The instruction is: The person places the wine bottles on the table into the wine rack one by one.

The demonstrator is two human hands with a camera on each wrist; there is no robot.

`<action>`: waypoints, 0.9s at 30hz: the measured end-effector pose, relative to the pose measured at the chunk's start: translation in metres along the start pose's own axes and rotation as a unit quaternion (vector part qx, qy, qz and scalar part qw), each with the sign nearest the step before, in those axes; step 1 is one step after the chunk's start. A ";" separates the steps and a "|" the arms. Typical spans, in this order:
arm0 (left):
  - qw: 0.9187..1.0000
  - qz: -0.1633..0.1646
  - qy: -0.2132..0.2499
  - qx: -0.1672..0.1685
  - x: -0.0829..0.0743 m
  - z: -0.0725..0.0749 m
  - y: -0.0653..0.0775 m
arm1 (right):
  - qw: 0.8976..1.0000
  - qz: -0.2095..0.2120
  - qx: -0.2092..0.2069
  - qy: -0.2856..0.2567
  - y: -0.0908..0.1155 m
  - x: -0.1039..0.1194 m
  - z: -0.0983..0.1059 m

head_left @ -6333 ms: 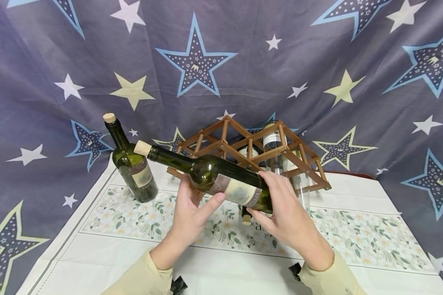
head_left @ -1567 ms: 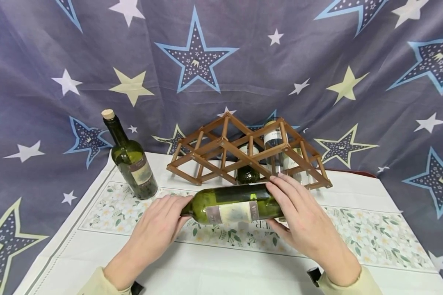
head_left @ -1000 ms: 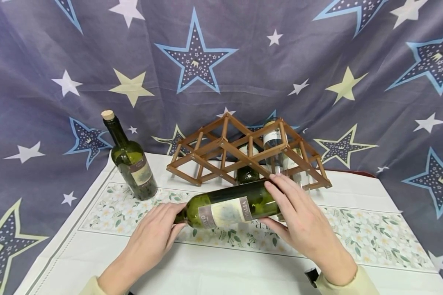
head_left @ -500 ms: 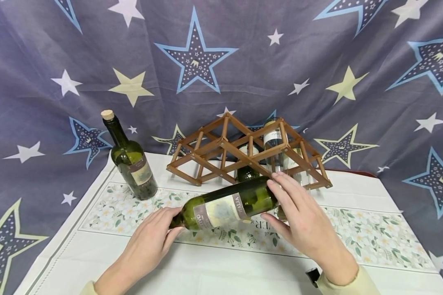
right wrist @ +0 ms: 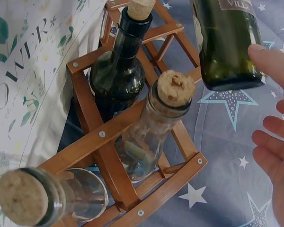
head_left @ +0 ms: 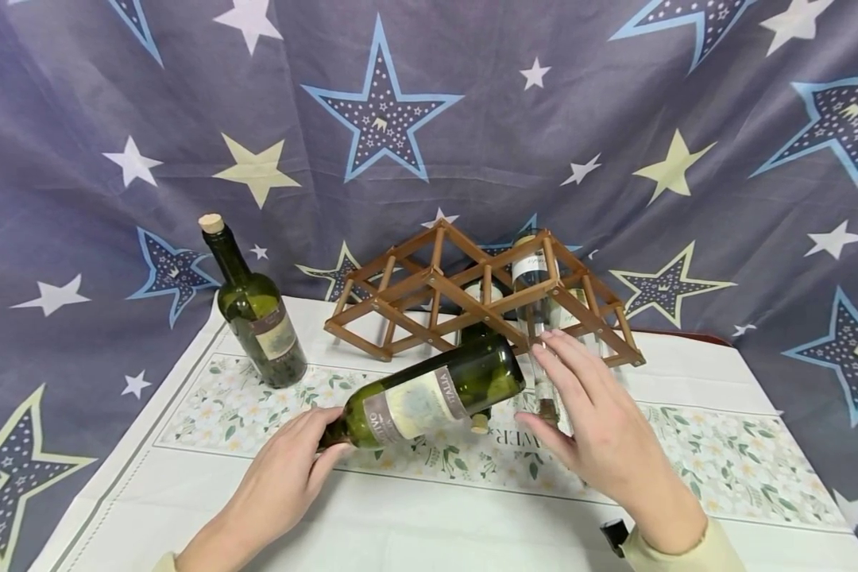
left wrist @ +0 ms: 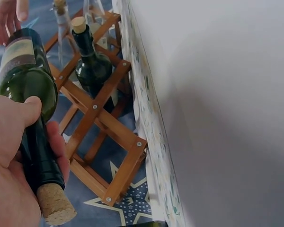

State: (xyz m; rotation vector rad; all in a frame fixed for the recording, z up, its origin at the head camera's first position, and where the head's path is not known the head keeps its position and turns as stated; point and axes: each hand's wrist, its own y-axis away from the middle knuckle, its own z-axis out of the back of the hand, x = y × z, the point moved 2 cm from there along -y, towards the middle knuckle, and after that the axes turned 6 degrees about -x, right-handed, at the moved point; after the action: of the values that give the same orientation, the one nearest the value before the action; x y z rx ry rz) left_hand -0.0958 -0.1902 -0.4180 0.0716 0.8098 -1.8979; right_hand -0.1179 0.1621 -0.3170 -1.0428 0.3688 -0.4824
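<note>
A green wine bottle with a cream-and-brown label hangs tilted over the table, its base raised toward the right. My left hand grips its neck; the cork sticks out past the palm in the left wrist view. Beside the base, my right hand is spread with nothing in its grasp, and one fingertip overlaps the glass in the right wrist view. Just behind stands a wooden wine rack. It holds a dark green bottle and two clear bottles, one upper and one lower, all corked.
Another corked green bottle stands upright at the left of the table. A floral runner crosses the white tablecloth. A star-patterned curtain hangs close behind the rack.
My left hand has shifted from the bottle's body to its neck. Lately the bottle has moved left and its base has tipped up, while my right hand has come off it.
</note>
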 end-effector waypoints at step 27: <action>0.990 0.124 0.044 0.041 0.010 -0.003 0.014 | 0.993 -0.092 0.025 0.062 0.038 -0.047 0.036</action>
State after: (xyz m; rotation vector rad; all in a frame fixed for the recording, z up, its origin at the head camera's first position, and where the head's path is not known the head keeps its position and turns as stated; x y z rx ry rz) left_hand -0.0900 -0.1996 -0.4313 0.2952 0.7455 -1.7004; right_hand -0.1314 0.2295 -0.3317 -1.0047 0.3700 -0.7219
